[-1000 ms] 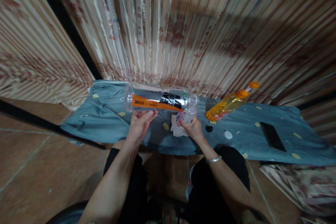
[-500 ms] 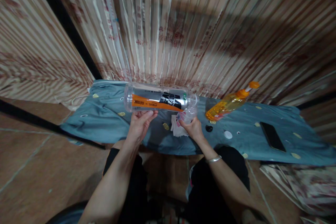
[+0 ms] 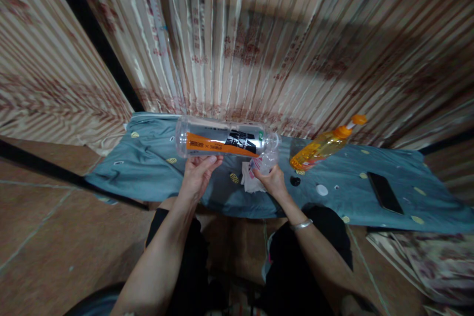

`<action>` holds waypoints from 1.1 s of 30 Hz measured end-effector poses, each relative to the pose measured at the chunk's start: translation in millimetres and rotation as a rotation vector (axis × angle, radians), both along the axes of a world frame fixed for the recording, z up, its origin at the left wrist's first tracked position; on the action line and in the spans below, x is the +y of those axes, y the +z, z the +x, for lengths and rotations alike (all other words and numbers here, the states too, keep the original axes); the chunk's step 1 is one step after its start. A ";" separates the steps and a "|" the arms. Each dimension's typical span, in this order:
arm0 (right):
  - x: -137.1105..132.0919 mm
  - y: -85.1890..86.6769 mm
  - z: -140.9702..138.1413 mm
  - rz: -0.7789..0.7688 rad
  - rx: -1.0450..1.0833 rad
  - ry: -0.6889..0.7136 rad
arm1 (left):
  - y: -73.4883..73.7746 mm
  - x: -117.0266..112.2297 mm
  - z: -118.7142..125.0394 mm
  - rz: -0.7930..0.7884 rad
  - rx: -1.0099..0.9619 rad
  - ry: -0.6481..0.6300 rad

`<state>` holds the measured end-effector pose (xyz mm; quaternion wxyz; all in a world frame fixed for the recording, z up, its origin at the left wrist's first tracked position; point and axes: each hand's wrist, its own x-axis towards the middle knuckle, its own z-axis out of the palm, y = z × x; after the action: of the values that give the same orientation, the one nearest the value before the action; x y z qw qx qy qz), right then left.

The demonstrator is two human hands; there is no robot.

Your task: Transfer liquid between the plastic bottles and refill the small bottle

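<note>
A large clear plastic bottle point(image 3: 222, 138) with an orange and black label lies tilted sideways, its base held in my left hand point(image 3: 198, 174) from below. Its uncapped neck points right, against the mouth of a smaller clear plastic bottle point(image 3: 269, 157). My right hand point(image 3: 272, 180) is closed around that smaller bottle, which has a pink and white label. A crumpled white tissue point(image 3: 251, 181) is beneath it. Just right of my right hand are a black cap point(image 3: 295, 181) and a white cap point(image 3: 322, 189). How the two mouths meet is hard to make out.
An orange pump bottle point(image 3: 319, 148) leans to the right behind the caps. A dark phone point(image 3: 384, 192) lies at the right on the blue-green cloth point(image 3: 144, 160). Striped curtain point(image 3: 244, 49) hangs behind. Black metal bars point(image 3: 92, 34) stand at the left.
</note>
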<state>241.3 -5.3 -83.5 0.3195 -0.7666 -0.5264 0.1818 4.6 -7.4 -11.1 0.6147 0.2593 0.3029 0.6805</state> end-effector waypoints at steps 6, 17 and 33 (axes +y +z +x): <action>0.1 -1.2 0.5 0.021 0.009 0.000 | -1.9 0.5 -1.2 -0.013 0.021 -0.002; -2.8 7.0 -1.4 -0.014 -0.004 0.020 | 3.1 -3.1 -1.5 -0.006 0.024 -0.027; 1.6 -6.5 3.3 0.048 0.004 0.002 | 1.3 -0.4 -0.2 -0.013 0.048 -0.018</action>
<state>244.7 -3.7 -90.0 0.3385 -0.7579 -0.5309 0.1709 4.4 -7.8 -9.8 0.6148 0.2744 0.3197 0.6667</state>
